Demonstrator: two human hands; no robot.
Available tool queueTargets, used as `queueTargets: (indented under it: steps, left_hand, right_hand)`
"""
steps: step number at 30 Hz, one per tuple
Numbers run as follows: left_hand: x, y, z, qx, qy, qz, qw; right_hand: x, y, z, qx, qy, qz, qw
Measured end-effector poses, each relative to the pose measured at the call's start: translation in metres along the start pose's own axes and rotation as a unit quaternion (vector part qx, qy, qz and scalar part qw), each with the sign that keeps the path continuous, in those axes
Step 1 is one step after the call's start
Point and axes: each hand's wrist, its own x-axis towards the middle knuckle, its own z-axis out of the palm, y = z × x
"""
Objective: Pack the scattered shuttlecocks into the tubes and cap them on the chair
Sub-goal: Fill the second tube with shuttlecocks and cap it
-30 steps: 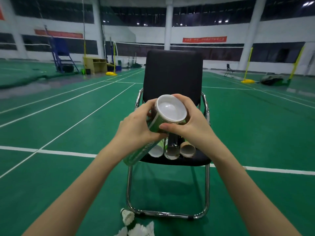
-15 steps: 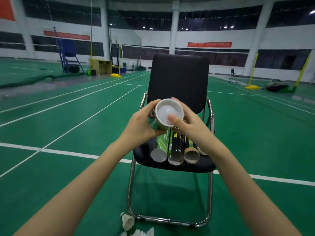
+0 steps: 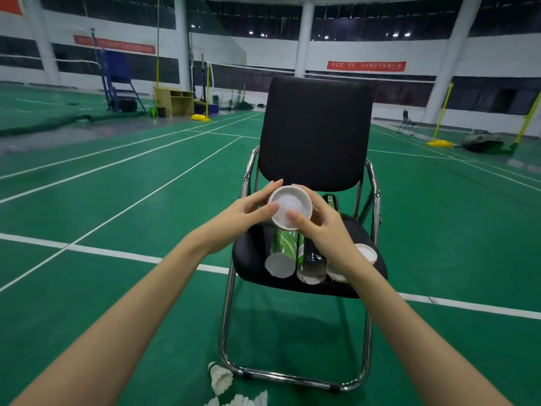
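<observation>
White plastic marks the step in hand: the left hand (image 3: 243, 213) and right hand (image 3: 317, 230) both grip a capped tube (image 3: 290, 207), thumbs pressing its cap, just above the chair (image 3: 314, 136) seat. On the seat below lie a capped green tube (image 3: 281, 253), then a dark tube (image 3: 312, 260) seemingly uncapped, then more ends and a loose cap (image 3: 366, 253). Below the chair, shuttlecocks (image 3: 219, 379) lie on the floor, so packing looks unfinished.
</observation>
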Motion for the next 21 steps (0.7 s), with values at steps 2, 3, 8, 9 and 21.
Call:
queueTargets:
  steps: [2,3,8,9,21]
  left_hand:
    - [0.0,-0.004,-0.003,-0.005,0.021,-0.005,1.0]
    - [-0.001,-0.005,-0.005,-0.005,0.032,-0.006,0.999]
    - [-0.007,-0.019,-0.009,-0.032,0.063,0.0,0.997]
    - [-0.01,-0.024,-0.01,-0.035,0.063,0.001,0.997]
    - [0.012,-0.099,-0.019,-0.033,0.081,-0.06,0.994]
  right_hand:
    - [0.003,0.007,0.002,-0.001,0.006,0.007,1.0]
    - [0.004,0.011,0.003,-0.003,0.009,0.014,1.0]
    - [0.008,0.028,0.007,-0.029,-0.001,0.039,0.999]
    - [0.007,0.031,0.009,-0.034,-0.01,0.036,0.999]
    - [0.032,0.093,0.036,-0.25,0.005,0.042,0.967]
